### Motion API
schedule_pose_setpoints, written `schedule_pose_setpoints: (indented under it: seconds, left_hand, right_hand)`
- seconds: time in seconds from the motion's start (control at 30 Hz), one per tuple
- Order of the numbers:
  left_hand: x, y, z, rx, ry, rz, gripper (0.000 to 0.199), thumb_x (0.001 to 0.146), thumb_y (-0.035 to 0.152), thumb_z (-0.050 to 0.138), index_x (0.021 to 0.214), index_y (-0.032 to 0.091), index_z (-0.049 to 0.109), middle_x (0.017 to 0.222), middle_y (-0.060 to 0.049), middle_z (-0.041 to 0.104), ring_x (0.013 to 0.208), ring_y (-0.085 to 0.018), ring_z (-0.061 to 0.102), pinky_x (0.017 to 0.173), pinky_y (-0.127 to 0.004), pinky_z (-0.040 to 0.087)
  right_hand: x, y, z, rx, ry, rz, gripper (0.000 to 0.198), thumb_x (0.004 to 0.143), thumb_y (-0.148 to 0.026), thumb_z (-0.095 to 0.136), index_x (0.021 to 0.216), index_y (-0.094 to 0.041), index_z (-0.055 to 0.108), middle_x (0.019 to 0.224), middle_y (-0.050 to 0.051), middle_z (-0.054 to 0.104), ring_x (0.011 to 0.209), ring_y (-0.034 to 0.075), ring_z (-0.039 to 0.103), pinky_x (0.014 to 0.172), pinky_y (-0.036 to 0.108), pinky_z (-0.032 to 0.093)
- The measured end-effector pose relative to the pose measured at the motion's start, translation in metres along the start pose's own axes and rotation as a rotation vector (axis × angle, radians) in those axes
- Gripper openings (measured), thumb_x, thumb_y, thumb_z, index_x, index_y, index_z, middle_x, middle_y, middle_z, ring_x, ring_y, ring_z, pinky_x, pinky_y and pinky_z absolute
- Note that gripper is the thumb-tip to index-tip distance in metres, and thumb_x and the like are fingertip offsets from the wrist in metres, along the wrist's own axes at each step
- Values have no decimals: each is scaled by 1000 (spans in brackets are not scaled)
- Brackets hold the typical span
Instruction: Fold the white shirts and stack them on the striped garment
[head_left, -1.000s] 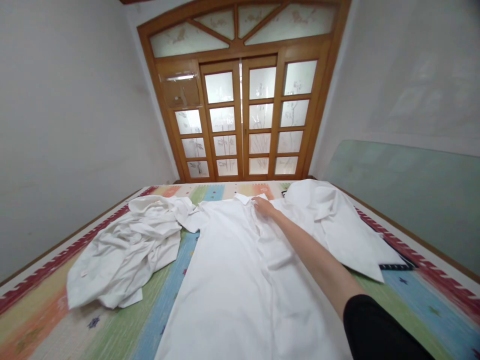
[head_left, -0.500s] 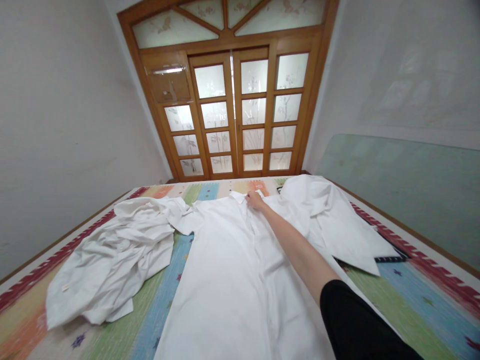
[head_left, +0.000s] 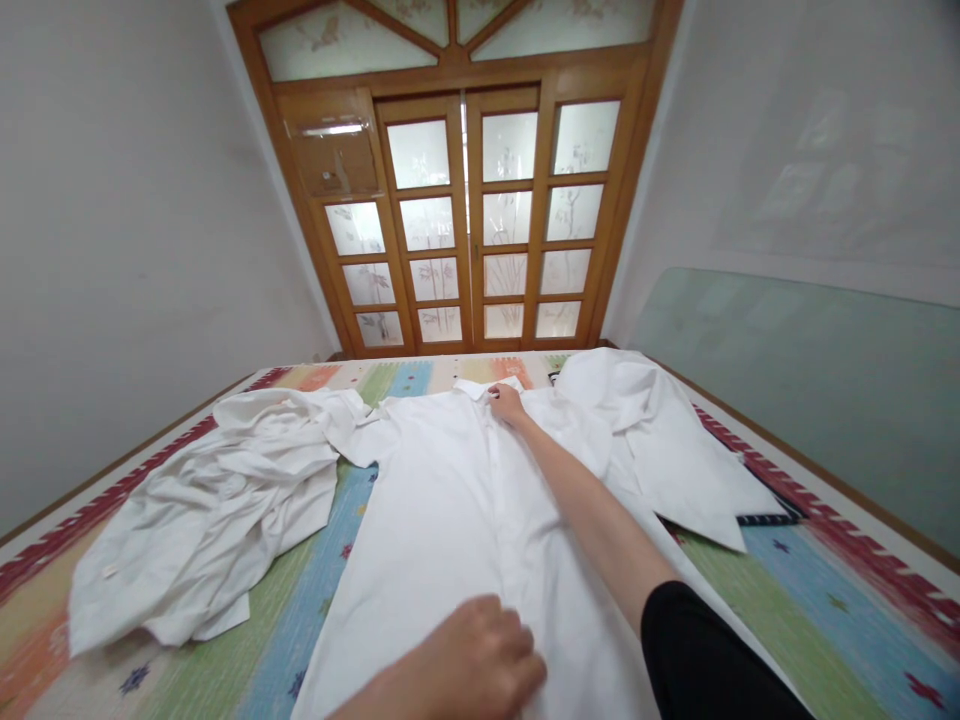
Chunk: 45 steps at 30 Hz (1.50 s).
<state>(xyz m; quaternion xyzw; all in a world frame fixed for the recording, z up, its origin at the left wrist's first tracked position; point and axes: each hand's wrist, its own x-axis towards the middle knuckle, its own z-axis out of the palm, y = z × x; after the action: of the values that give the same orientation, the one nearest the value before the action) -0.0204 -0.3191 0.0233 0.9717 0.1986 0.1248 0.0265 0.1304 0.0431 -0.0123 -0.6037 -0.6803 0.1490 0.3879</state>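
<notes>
A short-sleeved white shirt (head_left: 435,500) lies spread front up, its collar at the far end and its button placket running towards me. My right hand (head_left: 507,403) reaches up to the collar, thumb and fingers pinched on the cloth at the neck opening. Low in the view, my left hand (head_left: 480,660) is over the lower placket with its fingers curled in. Its fingertips are turned down, so whether cloth is between them is hidden. Left of the shirt, a crumpled white garment (head_left: 217,500) lies against its sleeve. Another white garment (head_left: 667,450) lies folded over on the right.
Beneath the garments is a striped, star-patterned bed cover (head_left: 300,580). Something dark-edged (head_left: 772,519) sticks out from under the right-hand garment. A pale green panel (head_left: 795,380) stands along the right side. Wooden doors with frosted panes (head_left: 427,220) close off the far end.
My left hand has come into view from below, over the lower front of the shirt. My right hand stays at the collar. The view has shifted slightly.
</notes>
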Motion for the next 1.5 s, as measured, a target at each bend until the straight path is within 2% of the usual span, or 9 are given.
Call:
schedule_pose_setpoints:
  seconds: [0.17, 0.37, 0.57, 0.7, 0.87, 1.07, 1.2, 1.37, 1.5]
  left_hand:
    - [46, -98, -38, 89, 153, -440, 19, 92, 27, 49, 103, 17, 60, 100, -10, 66, 95, -22, 61, 85, -36, 49]
    - [74, -184, -24, 68, 59, -677, 30, 94, 24, 42, 118, 14, 57, 133, -15, 57, 125, -24, 50, 106, -37, 38]
    - [87, -204, -16, 103, -37, -844, 33, 96, 29, 38, 121, 19, 57, 124, -15, 62, 117, -30, 55, 97, -48, 42]
    - [93, -216, -9, 145, -31, -884, 48, 93, 26, 40, 141, 25, 43, 138, -14, 54, 124, -34, 48, 99, -55, 38]
    - [100, -238, -1, 94, -78, -906, 48, 94, 26, 33, 141, 26, 43, 151, -12, 41, 136, -35, 36, 105, -60, 29]
    - [107, -266, 0, -7, -101, -935, 50, 96, 30, 28, 146, 27, 37, 156, -9, 33, 144, -35, 25, 110, -61, 19]
    - [117, -276, 2, -17, 9, -978, 44, 97, 33, 28, 133, 29, 54, 149, -8, 44, 138, -34, 35, 107, -60, 25]
    - [138, -284, 13, 102, 222, -1060, 32, 90, 28, 46, 111, 21, 69, 125, -15, 60, 118, -32, 50, 96, -48, 41]
    - [151, -293, 23, 61, 328, -992, 30, 86, 19, 48, 105, 19, 72, 111, -13, 64, 108, -25, 54, 93, -37, 43]
  right_hand:
    - [-12, 5, 7, 61, 94, -8, 26, 72, -6, 47, 85, -17, 66, 94, 7, 69, 92, 19, 60, 89, 30, 44]
    - [-16, 5, 6, 153, 122, -59, 20, 72, -10, 44, 80, -19, 60, 89, 5, 67, 88, 17, 59, 86, 29, 45]
    - [-15, 4, 4, 301, 110, -54, 13, 75, -16, 43, 79, -21, 54, 82, 1, 65, 83, 16, 58, 81, 27, 46]
    - [-14, 4, 0, 401, 91, -26, 11, 73, -19, 44, 80, -22, 53, 79, 0, 63, 79, 16, 57, 77, 26, 46]
    - [-16, 2, -2, 405, -43, -89, 15, 76, -19, 42, 85, -21, 55, 76, -2, 61, 73, 16, 56, 75, 27, 45]
    - [-16, 2, 0, 378, -20, -91, 12, 80, -20, 43, 84, -22, 54, 83, 0, 63, 79, 16, 57, 80, 29, 45]
    - [-13, 8, 3, 422, 4, -88, 15, 81, -21, 44, 89, -21, 57, 83, 0, 61, 79, 16, 56, 79, 28, 46]
    - [-12, 12, 4, 432, 127, -76, 18, 79, -21, 49, 89, -20, 64, 94, 3, 55, 82, 15, 55, 82, 29, 48]
    - [-13, 11, 3, 408, 224, -43, 18, 77, -22, 57, 89, -19, 70, 104, 8, 51, 88, 17, 54, 84, 29, 48]
